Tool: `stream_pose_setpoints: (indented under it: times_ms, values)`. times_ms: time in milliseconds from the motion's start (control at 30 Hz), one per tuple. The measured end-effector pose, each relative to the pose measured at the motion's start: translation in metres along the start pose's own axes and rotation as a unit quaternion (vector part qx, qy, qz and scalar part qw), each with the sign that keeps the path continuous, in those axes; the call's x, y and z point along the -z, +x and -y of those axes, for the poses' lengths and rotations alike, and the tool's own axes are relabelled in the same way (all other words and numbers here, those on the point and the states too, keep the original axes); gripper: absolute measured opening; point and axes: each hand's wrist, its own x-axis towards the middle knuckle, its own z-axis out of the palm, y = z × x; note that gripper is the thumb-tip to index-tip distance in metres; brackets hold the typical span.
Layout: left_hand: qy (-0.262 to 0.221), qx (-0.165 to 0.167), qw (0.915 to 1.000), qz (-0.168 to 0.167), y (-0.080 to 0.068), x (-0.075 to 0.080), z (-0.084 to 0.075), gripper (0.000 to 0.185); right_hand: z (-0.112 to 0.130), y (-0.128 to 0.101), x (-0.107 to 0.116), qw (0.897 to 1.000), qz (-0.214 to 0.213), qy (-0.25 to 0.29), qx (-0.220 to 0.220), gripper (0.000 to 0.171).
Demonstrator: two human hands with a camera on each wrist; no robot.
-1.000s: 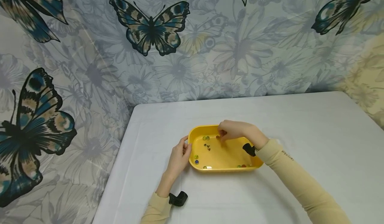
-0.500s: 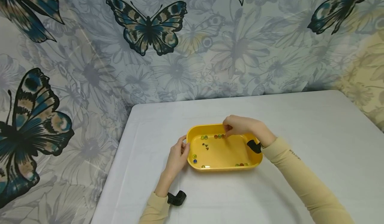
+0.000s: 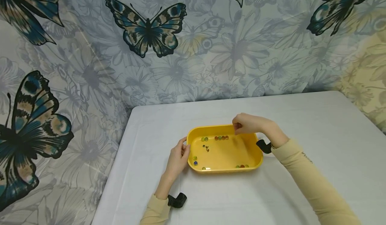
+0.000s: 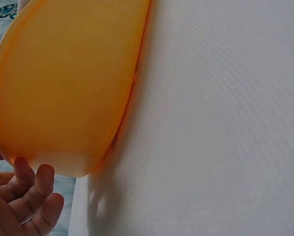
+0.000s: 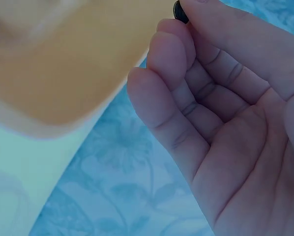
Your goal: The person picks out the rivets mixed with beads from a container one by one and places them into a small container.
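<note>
While the left hand [image 3: 178, 158] is steadying the near-left rim of the yellow tray [image 3: 223, 169] with curled fingers, the right hand [image 3: 248, 123] is lifting back off the tray's far edge, having shifted right over the last second, and is pinching a small dark bead [image 5: 180, 12] between thumb and fingertips. Other beads [image 3: 221, 137] are lying scattered inside the tray, so sorting looks part done. Beyond, the white table [image 3: 301, 124] is meeting a butterfly-print curtain [image 3: 147, 27].
</note>
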Motion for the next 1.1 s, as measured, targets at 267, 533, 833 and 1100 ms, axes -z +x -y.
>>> stream_pose_setpoints:
  times_ms: [267, 533, 833, 1100]
  values:
    - [0.005, 0.008, 0.9999, 0.005, 0.0, -0.001, -0.001, 0.036, -0.011, -0.015, 0.004, 1.0, -0.013, 0.001, -0.018, 0.015]
    - [0.003, 0.01, 0.9999, 0.006, -0.001, -0.001, -0.001, 0.036, -0.02, -0.029, 0.006, 0.999, -0.019, 0.015, -0.03, 0.014]
    - [0.006, 0.003, 1.0, 0.004, 0.0, 0.0, -0.001, 0.036, -0.023, -0.041, 0.009, 0.998, -0.028, 0.035, -0.037, 0.014]
    - [0.006, -0.003, 1.0, 0.003, 0.0, 0.002, -0.002, 0.036, -0.028, -0.05, 0.009, 0.997, -0.026, 0.048, -0.059, 0.015]
